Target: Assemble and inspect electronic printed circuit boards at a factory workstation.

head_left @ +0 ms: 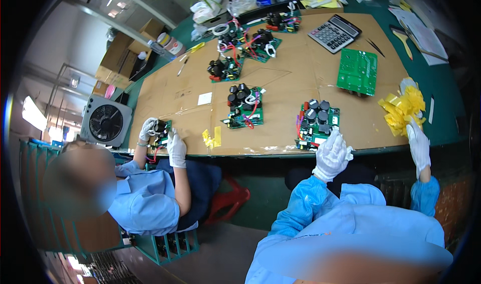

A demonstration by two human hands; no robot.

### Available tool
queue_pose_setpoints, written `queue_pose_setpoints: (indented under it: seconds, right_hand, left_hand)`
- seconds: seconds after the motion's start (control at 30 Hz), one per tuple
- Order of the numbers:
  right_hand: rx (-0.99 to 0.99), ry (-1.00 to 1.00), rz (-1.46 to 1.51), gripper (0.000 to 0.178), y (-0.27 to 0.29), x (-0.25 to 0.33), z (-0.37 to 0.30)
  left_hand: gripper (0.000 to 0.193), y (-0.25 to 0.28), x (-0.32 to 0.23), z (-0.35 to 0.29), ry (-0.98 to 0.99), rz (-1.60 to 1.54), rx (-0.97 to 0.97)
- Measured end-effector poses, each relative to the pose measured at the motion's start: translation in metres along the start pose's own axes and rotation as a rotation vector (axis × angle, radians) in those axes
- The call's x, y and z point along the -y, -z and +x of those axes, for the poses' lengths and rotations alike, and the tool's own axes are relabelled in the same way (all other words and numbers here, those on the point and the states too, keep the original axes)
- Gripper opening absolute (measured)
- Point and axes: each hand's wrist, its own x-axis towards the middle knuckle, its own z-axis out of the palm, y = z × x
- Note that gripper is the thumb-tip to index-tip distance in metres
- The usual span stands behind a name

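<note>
In front of me a green circuit board (318, 125) with black capacitors, red parts and wires lies at the cardboard's near edge. My left hand (332, 156), in a white glove, is closed at the board's near right corner, its fingertips partly hidden. Farther right, my gloved right hand (419, 142) reaches to a heap of yellow tape strips (404, 107), its fingers together at the heap's near side. Beyond the first board a bare-looking green board (357, 71) lies with its solder side up.
A co-worker's gloved hands (175, 147) hold another circuit board (161, 133) at left. More boards (244, 107) stand mid-table and farther back. A calculator (334, 33), tweezers (375, 47) and a brush (402, 39) lie at the back right. A fan (105, 120) stands far left.
</note>
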Motion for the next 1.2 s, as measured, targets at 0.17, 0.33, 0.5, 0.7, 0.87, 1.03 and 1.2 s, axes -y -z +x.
queue_pose_setpoints:
  seconds: [0.17, 0.33, 0.5, 0.7, 0.87, 1.03, 1.2]
  right_hand:
    - [-0.191, 0.13, 0.159, 0.04, 0.008, 0.079, -0.002]
    - [-0.15, 0.373, 0.141, 0.044, -0.032, 0.121, 0.011]
    - [-0.127, 0.496, 0.12, 0.04, -0.071, 0.141, 0.026]
    - [-0.148, 0.496, 0.043, 0.035, -0.092, 0.138, 0.04]
    - [-0.15, 0.514, 0.075, 0.034, -0.091, 0.142, 0.04]
    - [-0.131, 0.506, 0.115, 0.033, -0.085, 0.147, 0.041]
    - [0.001, 0.424, 0.132, 0.032, -0.08, 0.148, 0.043]
  left_hand:
    - [0.034, 0.009, -0.008, 0.008, 0.041, 0.015, 0.03]
    - [0.04, 0.023, -0.01, 0.018, 0.09, -0.012, 0.138]
    - [0.041, 0.039, -0.007, 0.034, 0.032, 0.128, 0.122]
    - [0.05, 0.068, 0.011, 0.054, -0.008, 0.21, 0.215]
    - [0.083, 0.072, 0.022, 0.068, -0.022, 0.168, 0.561]
    - [0.099, 0.078, 0.021, 0.084, 0.054, 0.144, 0.726]
    - [0.096, 0.083, 0.017, 0.098, -0.106, 0.353, 0.971]
